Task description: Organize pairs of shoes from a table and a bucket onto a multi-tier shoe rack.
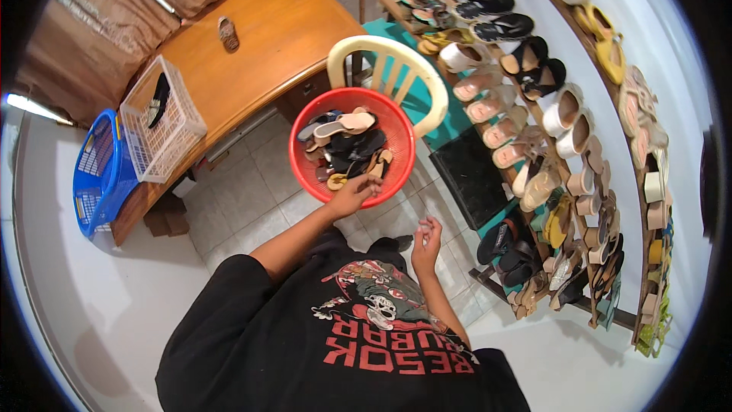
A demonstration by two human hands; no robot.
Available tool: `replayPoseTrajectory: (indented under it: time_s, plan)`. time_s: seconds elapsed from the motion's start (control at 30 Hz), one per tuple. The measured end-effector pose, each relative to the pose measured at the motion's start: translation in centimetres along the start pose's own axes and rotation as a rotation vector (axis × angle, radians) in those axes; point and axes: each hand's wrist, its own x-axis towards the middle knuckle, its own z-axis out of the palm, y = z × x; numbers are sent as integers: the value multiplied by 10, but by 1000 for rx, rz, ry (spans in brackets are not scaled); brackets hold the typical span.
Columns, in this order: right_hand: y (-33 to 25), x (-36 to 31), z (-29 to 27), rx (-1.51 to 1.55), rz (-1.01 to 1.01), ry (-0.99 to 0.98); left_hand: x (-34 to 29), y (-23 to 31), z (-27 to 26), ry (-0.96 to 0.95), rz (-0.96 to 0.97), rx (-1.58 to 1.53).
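Observation:
A red plastic basket (408, 126) full of sandals sits on a cream plastic chair (436, 95) in front of me. Over its near rim reaches my left hand (358, 194), fingers apart and next to a tan sandal (380, 162) on the pile. I cannot make out whether the fingertips touch it. Higher on the heap lie a pale cream sandal (343, 127) and several dark ones, partly covering one another. My right hand (426, 243) hangs in the air nearer to me, to the right of the basket, its fingers loosely spread and holding nothing.
At left stands an orange wooden table (267, 30) with one brown patterned shoe (228, 35). A white plastic crate (174, 126) with a black shoe is at its edge, beside a blue basket (114, 175). Tiered racks (526, 118) of sandals line the right side.

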Motion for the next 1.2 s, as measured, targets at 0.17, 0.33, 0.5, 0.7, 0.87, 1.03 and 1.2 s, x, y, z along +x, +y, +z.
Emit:
replayPoseTrajectory:
  time_s: [0.17, 0.33, 0.5, 0.7, 0.87, 1.03, 1.2]
  plan:
    - [-57, 29, 77, -12, -51, -176, -32, -8, -86, 178, 87, 20]
    - [-65, 28, 135, 93, -21, -194, -82, -16, -147, 325, -6, 6]
    - [-46, 20, 160, 185, 147, -301, -116, -31, -188, 510, -235, 63]
    - [24, 44, 162, -1, 716, -528, -112, -53, -195, 514, -344, -2]
    - [32, 70, 177, 39, 771, -534, -70, -37, -194, 440, -392, -21]
    - [52, 115, 217, 17, 836, -684, -10, -60, -226, 482, -378, 18]
    - [77, 193, 279, 200, 920, -595, 61, -41, -227, 509, 39, 808]
